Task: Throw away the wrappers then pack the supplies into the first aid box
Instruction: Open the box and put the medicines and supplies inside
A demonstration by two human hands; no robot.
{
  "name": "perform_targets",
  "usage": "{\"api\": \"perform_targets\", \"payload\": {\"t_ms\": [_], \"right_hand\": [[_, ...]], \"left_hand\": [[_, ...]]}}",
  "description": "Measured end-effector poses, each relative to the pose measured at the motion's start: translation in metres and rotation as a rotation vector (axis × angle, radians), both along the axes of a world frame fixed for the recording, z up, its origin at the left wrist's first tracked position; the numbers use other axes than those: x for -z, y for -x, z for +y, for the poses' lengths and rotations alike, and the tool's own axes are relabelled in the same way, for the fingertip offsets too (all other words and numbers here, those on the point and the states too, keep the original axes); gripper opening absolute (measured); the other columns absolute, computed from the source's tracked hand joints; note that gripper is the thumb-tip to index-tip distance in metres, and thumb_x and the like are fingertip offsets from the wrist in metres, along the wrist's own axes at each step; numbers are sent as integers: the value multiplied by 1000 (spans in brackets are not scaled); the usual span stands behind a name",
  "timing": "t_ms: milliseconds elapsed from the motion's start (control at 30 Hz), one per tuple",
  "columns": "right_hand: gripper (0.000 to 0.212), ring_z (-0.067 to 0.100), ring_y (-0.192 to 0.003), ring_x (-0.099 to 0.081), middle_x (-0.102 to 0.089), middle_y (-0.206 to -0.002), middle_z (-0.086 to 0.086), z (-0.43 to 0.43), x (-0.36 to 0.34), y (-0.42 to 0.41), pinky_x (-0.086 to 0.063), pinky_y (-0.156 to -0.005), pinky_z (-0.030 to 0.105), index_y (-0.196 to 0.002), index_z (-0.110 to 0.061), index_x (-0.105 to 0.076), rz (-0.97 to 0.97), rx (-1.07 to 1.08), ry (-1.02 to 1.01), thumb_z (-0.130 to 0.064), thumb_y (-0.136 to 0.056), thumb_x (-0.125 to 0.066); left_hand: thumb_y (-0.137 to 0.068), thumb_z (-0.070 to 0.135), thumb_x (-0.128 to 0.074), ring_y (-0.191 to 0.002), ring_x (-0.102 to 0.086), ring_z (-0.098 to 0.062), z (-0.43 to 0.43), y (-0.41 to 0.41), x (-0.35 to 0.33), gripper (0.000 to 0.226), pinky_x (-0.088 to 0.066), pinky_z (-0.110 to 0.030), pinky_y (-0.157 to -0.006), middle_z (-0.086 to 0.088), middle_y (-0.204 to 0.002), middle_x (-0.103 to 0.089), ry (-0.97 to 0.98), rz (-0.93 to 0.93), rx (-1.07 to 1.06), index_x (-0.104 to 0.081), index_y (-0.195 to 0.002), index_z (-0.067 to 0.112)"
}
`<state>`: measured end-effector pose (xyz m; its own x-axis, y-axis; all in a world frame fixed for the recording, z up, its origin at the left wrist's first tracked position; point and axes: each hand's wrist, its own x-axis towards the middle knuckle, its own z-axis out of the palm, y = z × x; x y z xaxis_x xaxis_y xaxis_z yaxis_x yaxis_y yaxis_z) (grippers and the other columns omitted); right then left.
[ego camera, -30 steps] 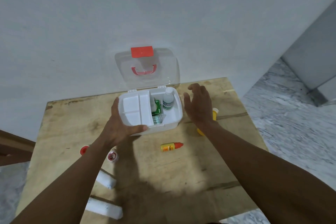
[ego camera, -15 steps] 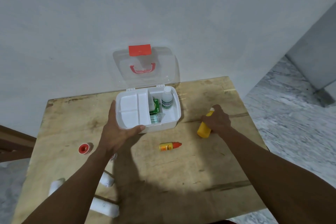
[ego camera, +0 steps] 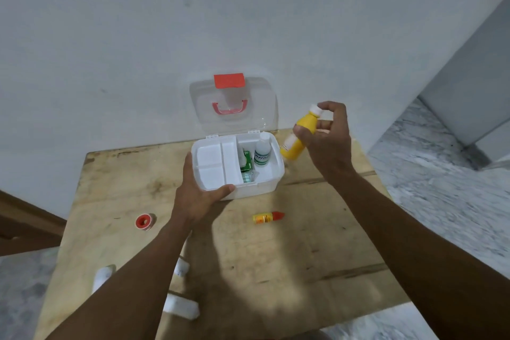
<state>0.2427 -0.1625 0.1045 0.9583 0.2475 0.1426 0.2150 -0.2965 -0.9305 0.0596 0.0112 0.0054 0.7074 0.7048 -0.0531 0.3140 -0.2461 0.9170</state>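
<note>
The white first aid box [ego camera: 271,185] stands open at the back of the wooden table [ego camera: 289,270], its clear lid [ego camera: 256,96] leaning on the wall. Inside lie a white bottle [ego camera: 261,149], a green packet [ego camera: 247,161] and a white divider tray [ego camera: 212,165]. My left hand [ego camera: 198,193] grips the box's front left corner. My right hand [ego camera: 325,138] holds a yellow bottle [ego camera: 299,135] with a white cap, tilted in the air just right of the box.
A small yellow dropper bottle with a red cap [ego camera: 267,217] lies in front of the box. A red tape roll [ego camera: 143,221] sits at the left. White bandage rolls [ego camera: 180,306] lie near the front left edge. Marble floor surrounds the table.
My right hand closed on the yellow bottle on the table, then lifted it up and toward the box's right side. The left hand stayed on the box.
</note>
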Motion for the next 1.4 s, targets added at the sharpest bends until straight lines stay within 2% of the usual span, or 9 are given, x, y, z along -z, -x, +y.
{"api": "perform_targets", "payload": {"t_ms": [133,367,533,667,967,1067,1167,1300,1400], "right_hand": [[53,15,-85,-69,-68,-91,-3,21,13,17,-56,-76,24,-114,-23,-51,-73,-132,54,-14,-71,-82],[55,32,-91,-64,-70,-98,7,27,77,19,-51,-73,40,-107,-28,-41,-345,-305,400,-15,-71,-80],[38,39,-85,-57,-70,-91,12,34,90,8,-49,-70,41,-100,-5,-58,-430,-291,464,-4,-68,-79],[48,39,-75,-56,-65,-86,16,42,100,6,-50,-68,40,-98,-6,-57,-523,-264,519,2,-58,-82],[41,29,-89,-51,-57,-97,17,31,92,12,-45,-74,35,-108,-1,-55,-423,-232,418,-8,-72,-74],[26,25,-81,-57,-60,-94,10,11,91,27,-48,-67,34,-107,-6,-56,-365,-130,365,-14,-85,-66],[9,29,-73,-61,-63,-82,6,-11,100,49,-46,-62,34,-94,-11,-59,-347,-176,474,-15,-86,-61],[45,32,-103,-54,-59,-111,7,-26,122,76,-49,-84,39,-113,-18,-61,-139,-499,861,-48,-79,-60],[40,30,-113,-49,-52,-121,5,-27,128,87,-46,-90,40,-121,-23,-57,-78,-515,998,-41,-86,-61]], "left_hand": [[-68,34,-89,-108,-52,-12,2,2,2,99,-44,-21,-73,23,-120,-52,15,-6,9,-25,-144,38],[-66,35,-90,-105,-50,14,5,-1,3,98,-45,-17,-76,40,-117,-49,28,-5,14,-27,-141,42],[-67,36,-90,-114,-53,3,6,-2,5,96,-54,-35,-89,28,-125,-51,23,-10,41,-29,-140,38],[-67,34,-89,-115,-53,2,6,-4,3,93,-55,-35,-89,28,-125,-51,7,-26,52,-31,-140,36],[-64,41,-87,-114,-53,5,9,-2,6,95,-54,-36,-90,31,-124,-51,21,-25,58,-30,-140,37],[-63,39,-87,-116,-54,-1,9,-2,8,95,-53,-41,-91,29,-125,-52,21,-34,60,-30,-139,38],[-63,40,-86,-114,-54,-3,8,-1,7,97,-52,-34,-87,28,-125,-52,13,-33,48,-28,-141,38],[-64,40,-87,-113,-55,-10,10,0,9,99,-53,-40,-89,26,-124,-51,15,-32,57,-25,-142,39],[-62,41,-87,-116,-53,-16,11,0,11,101,-52,-46,-93,21,-127,-51,28,-24,56,-24,-142,40]]}}
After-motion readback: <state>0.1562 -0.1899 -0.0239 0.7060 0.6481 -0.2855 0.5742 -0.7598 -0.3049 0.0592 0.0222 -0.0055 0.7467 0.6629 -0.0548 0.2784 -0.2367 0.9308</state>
